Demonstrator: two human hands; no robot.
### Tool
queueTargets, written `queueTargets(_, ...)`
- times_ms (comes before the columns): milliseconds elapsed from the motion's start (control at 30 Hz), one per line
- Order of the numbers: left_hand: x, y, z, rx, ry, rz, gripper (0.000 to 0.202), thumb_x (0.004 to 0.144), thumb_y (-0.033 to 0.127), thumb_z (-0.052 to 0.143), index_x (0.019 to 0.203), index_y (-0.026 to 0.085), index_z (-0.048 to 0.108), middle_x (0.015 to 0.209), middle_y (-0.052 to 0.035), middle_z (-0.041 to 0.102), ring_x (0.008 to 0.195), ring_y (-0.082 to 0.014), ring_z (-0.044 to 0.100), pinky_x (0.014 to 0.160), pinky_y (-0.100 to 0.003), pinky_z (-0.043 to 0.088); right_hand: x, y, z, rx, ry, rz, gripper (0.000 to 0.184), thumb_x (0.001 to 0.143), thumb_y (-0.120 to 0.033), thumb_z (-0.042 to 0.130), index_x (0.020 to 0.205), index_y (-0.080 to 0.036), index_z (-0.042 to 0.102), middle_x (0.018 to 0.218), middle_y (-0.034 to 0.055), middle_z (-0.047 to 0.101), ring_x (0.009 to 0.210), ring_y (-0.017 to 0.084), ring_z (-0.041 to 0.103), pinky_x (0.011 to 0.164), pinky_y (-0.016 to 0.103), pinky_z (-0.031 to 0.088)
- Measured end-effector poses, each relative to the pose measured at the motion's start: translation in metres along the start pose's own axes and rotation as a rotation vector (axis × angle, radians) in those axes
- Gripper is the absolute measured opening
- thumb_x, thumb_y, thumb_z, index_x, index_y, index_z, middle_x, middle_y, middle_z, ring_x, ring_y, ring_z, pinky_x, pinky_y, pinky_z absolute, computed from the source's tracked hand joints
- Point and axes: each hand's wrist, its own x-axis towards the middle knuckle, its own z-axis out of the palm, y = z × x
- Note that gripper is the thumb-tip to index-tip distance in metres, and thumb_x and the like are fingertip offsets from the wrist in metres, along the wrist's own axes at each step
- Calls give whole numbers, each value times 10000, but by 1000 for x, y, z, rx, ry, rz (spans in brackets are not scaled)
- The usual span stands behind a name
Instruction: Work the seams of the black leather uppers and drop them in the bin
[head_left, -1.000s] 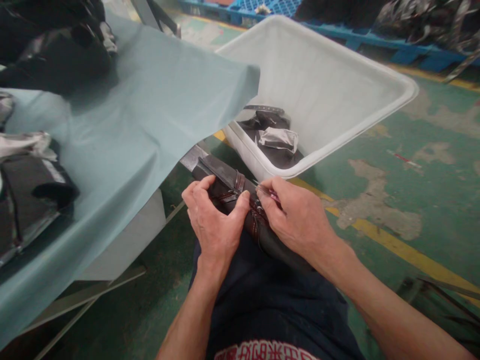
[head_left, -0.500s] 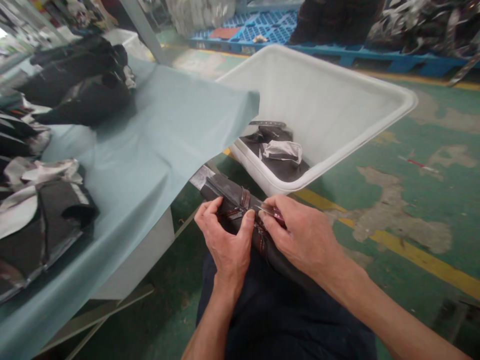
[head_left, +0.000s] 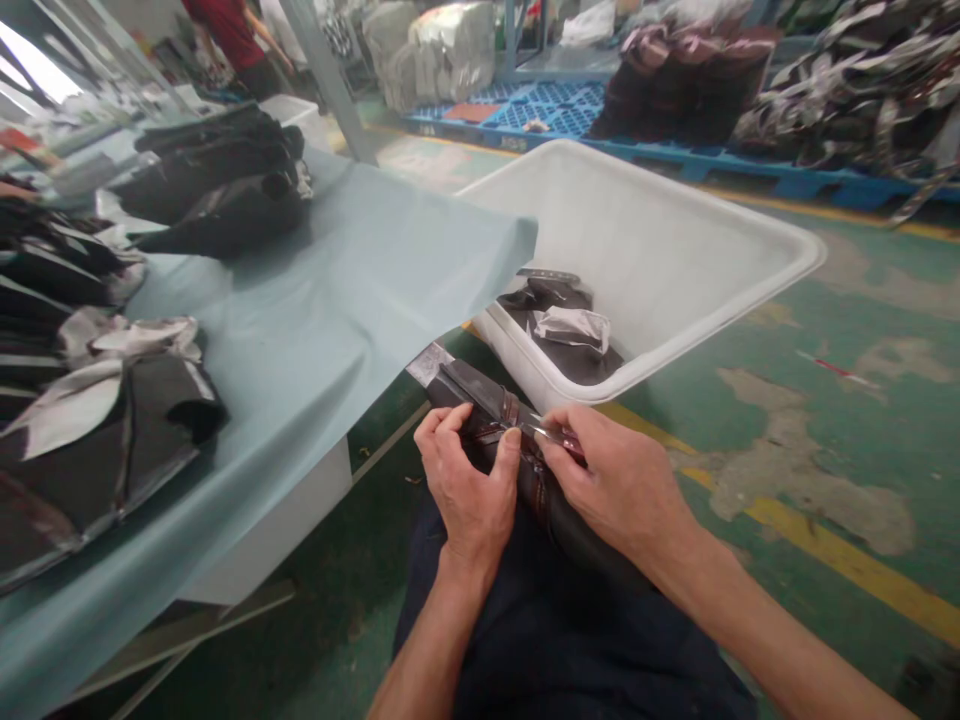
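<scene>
A black leather boot upper (head_left: 474, 388) with brown straps and a seam lies over a narrow support (head_left: 430, 363) above my lap. My left hand (head_left: 472, 495) is closed on it, thumb pressing near the strap and fingers curled along the far side. Between the thumb and fingers of my right hand (head_left: 626, 480) is a small tool (head_left: 564, 438) with a dark red handle and a thin metal tip. That tip points left and meets the leather by the brown strap, close to my left thumb. Exactly what it touches is too small to tell.
A white bin (head_left: 675, 220) with black pieces inside stands just ahead. On the left, a table under a blue-grey sheet (head_left: 360, 270) bears stacked black uppers (head_left: 217, 180). Loaded blue pallets (head_left: 562, 108) lie behind. A person in a red top (head_left: 225, 35) is far left.
The view has tilted up a little, so everything sits lower and slightly right in the picture. Both hands keep nearly the same hold on the upper and the tool.
</scene>
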Motion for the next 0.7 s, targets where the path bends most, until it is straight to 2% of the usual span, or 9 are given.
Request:
queueTargets(167, 3, -4, -7, 93, 16, 177, 289, 980, 418, 754, 1147, 190, 694, 1198, -125, 681, 1119, -292, 640, 998, -465, 515, -2, 2, 1, -27, 61, -50, 146, 949, -228, 589, 1016, -221, 719, 869, 53, 789, 798, 248, 775, 688, 319, 462)
queueTargets(267, 6, -4, -9, 90, -3, 226, 196, 980, 368, 754, 1070, 200, 704, 1125, -100, 721, 1028, -274, 643, 940, -435, 504, -1, 3, 1, -24, 61, -72, 165, 919, -210, 585, 1012, -213, 722, 880, 57, 786, 792, 232, 757, 707, 312, 464)
queueTargets(500, 5, -3, -8, -74, -49, 148, 163, 954, 287, 757, 1069, 192, 692, 1098, -84, 658, 1048, -241, 646, 945, -388, 551, 8, -4, -12, 27, -45, -10, 120, 919, -286, 643, 977, -217, 723, 786, 16, 726, 706, 182, 641, 677, 291, 388)
queueTargets(700, 4, -3, -9, -158, -88, 76, 152, 937, 222, 738, 1076, 198, 681, 1105, -71, 619, 1044, -214, 640, 925, -354, 568, 30, -8, -19, 94, -290, 20, 117, 934, -320, 678, 940, -207, 706, 708, -38, 628, 636, 141, 519, 669, 278, 344)
